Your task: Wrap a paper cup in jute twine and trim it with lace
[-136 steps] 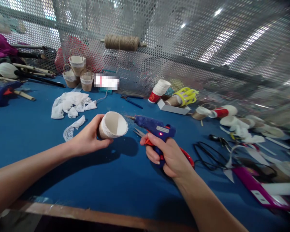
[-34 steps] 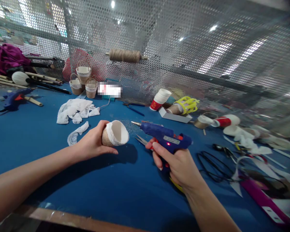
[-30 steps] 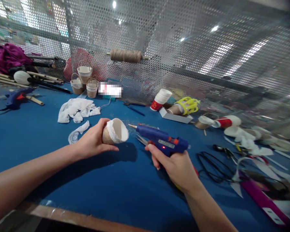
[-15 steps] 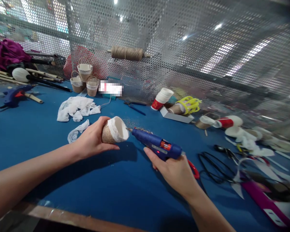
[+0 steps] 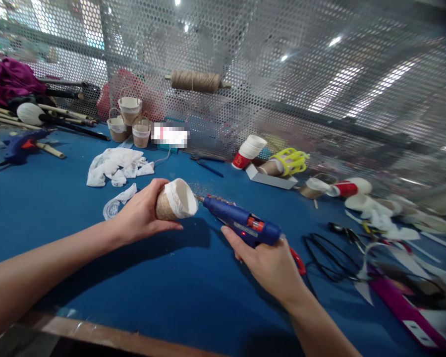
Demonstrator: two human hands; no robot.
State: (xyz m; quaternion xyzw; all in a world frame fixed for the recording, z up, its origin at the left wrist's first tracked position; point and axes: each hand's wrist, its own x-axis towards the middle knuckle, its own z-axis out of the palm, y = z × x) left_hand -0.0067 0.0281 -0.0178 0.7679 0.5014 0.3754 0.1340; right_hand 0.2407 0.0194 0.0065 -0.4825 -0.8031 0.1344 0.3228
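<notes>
My left hand [image 5: 141, 213] grips a small twine-wrapped cup [image 5: 167, 204] tilted on its side, its mouth turned to the right. A white lace band [image 5: 178, 199] runs around its rim. In my right hand [image 5: 263, 263] is a blue hot glue gun [image 5: 241, 220] with a small red light lit on its side. Its nozzle points left and is at the cup's rim; whether it touches I cannot tell. Left of the cup lie a strip of lace [image 5: 115, 204] and a heap of white lace [image 5: 113, 165].
Several small handled baskets [image 5: 129, 119] stand at the back left. A second glue gun [image 5: 20, 146] lies far left. Pliers [image 5: 208, 163], stacked paper cups [image 5: 249, 151] and a white box [image 5: 271, 176] sit along the back. Black cables [image 5: 330, 258] and a purple power strip [image 5: 401, 310] lie right.
Both hands, the cup and the glue gun keep almost the same position. The whole view has shifted very slightly.
</notes>
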